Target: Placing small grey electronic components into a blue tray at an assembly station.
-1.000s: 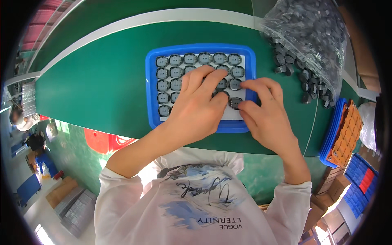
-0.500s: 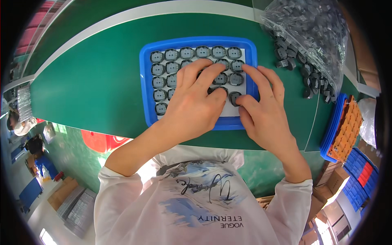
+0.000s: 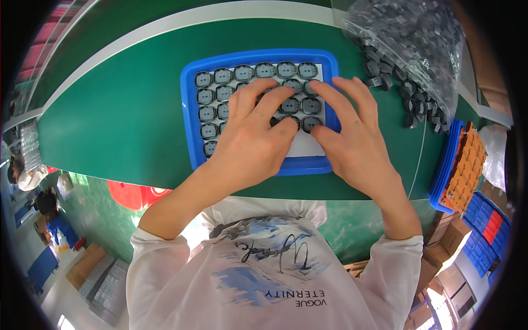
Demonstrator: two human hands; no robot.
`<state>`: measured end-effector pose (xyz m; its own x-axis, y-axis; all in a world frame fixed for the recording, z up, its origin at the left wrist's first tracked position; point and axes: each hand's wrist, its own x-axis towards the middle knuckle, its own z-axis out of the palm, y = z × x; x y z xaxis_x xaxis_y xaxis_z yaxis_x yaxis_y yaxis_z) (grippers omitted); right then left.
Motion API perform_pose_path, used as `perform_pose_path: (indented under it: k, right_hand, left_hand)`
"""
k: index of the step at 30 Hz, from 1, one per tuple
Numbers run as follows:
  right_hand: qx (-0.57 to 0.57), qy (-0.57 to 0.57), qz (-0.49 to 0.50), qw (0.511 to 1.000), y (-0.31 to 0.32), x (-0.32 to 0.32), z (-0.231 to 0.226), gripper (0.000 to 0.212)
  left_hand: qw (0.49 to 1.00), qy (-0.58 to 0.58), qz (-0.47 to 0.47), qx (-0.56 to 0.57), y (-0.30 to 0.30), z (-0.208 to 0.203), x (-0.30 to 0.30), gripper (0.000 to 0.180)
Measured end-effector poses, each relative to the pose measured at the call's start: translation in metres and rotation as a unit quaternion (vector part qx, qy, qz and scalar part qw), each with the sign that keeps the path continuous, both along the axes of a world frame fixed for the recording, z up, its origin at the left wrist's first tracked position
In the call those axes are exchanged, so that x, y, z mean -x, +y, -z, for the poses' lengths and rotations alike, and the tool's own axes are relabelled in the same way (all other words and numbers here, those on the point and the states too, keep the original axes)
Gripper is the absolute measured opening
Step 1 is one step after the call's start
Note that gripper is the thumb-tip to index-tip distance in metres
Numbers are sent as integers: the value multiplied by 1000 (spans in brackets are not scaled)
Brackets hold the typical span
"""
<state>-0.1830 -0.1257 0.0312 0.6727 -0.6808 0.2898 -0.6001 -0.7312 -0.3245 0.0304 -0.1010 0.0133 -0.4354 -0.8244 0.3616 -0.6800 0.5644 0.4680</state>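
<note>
A blue tray (image 3: pixel 186 110) lies on the green table, lined with a white sheet (image 3: pixel 305 146). Rows of dark grey oval plastic parts (image 3: pixel 265 70) with black rims stand on the sheet. My left hand (image 3: pixel 252 135) arches over the middle of the rows, its fingers bent and apart, fingertips on or just over the parts and hiding several. At the tray's right side is my right hand (image 3: pixel 352 137), fingers spread. Its thumb tip touches the end part (image 3: pixel 311 122) of the fourth row, and its index fingertip rests by a part higher in that column.
A clear plastic bag (image 3: pixel 407 38) spills loose dark grey parts (image 3: pixel 421 104) onto the table at the far right. Stacked blue trays (image 3: pixel 446 170) with orange pieces (image 3: pixel 467 165) stand at the right edge. A red stool (image 3: pixel 129 193) is below the table on the left.
The part at my right thumb has moved up from a tilted position into line with its row. Both hands remain over the tray, and the view has shifted slightly.
</note>
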Motion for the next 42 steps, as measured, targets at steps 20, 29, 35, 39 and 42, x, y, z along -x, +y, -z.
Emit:
perform_pose_path:
  k: [20,29,35,39,42]
  right_hand:
    - [9,-125,284,951,-39,67,23,23]
    - [-193,-51,274,941,27,69,2,27]
    - [-104,-64,120,985,23,81,0,32]
    - [-176,-17,180,968,30,85,17,36]
    - [-141,-18,209,967,39,69,16,38]
  left_hand:
    - [990,-38,101,94,-121,9,119,17]
    - [994,36,93,-38,-113,-49,5,19]
    - [959,34,-206,-190,-65,-27,-170,21]
    - [977,-7,-188,-100,-16,-3,-189,26]
    - [960,100,-252,-75,5,-2,-176,33]
